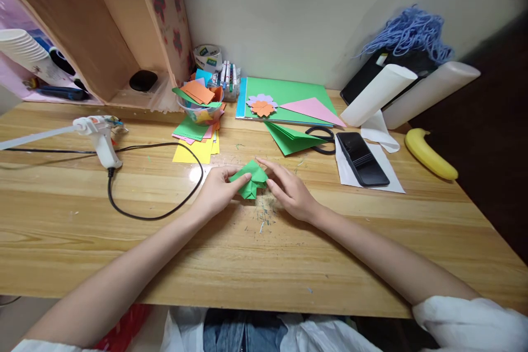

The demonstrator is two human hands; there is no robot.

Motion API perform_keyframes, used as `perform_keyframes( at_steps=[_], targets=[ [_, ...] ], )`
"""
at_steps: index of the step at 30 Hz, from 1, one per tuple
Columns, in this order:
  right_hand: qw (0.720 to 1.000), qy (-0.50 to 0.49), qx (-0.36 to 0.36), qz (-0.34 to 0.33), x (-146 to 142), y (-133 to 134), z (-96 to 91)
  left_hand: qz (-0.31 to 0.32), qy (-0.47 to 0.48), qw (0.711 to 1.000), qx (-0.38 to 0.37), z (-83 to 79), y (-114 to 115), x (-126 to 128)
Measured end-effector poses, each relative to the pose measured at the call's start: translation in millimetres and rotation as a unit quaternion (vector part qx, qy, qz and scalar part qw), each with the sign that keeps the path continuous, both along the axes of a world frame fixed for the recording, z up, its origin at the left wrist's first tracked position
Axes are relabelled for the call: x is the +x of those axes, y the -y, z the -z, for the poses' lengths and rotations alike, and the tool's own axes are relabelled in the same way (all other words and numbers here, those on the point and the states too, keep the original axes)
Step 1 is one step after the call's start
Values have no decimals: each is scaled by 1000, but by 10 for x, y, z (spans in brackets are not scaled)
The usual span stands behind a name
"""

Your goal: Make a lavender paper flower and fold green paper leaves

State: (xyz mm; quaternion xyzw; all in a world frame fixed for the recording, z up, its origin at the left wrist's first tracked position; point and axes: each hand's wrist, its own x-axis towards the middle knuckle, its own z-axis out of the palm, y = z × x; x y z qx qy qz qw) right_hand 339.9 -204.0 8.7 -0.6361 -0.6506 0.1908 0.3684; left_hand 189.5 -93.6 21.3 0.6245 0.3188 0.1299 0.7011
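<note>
A small piece of folded green paper (254, 177) is held just above the table, its creases and layered flaps showing. My left hand (220, 190) grips its left side, with the thumb lying across the front and the other fingers behind. At the right edge, my right hand (293, 192) has its thumb and fingertips on the paper, closed loosely around that side. Small paper scraps (264, 214) lie on the wooden table (247, 264) just below the hands.
To the left stands a glue gun (101, 143) with a looping black cord. Behind are a bowl of paper pieces (202, 110), a green sheet (297, 91) with paper flowers (263, 105), and black-handled scissors (324, 140) by folded green paper (289, 140). Right: phone (363, 159), banana (429, 154), white rolls (379, 93).
</note>
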Motion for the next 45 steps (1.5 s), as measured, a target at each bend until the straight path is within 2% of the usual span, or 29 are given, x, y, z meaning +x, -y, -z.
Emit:
perform_keyframes(
  at_steps=[5,9,14,21,24,31,37,42,45],
  targets=[
    [973,-223,-54,10,45,-53,73,10,-1,1000,-10,-28,17,-3],
    [957,-284,-63,4,53,-76,97,10,5,1000,-16,-44,34,1],
    [946,-315,-71,13,51,-83,58,11,2,1000,6,-40,21,3],
    [940,-328,-92,20,79,-112,29,26,-6,990,141,-19,-38,-7],
    [937,-332,-104,27,69,-121,34,38,-12,985,168,-10,-54,-9],
    [949,-298,-89,48,43,-115,45,62,-15,984,166,-12,-66,-1],
    [957,-275,-84,46,33,-109,32,46,-30,986,159,12,-36,-4],
    [956,-276,-90,43,14,-93,32,19,-22,995,96,22,25,12],
    [955,-278,-96,39,5,-85,41,16,-25,996,88,13,38,21]
  ],
)
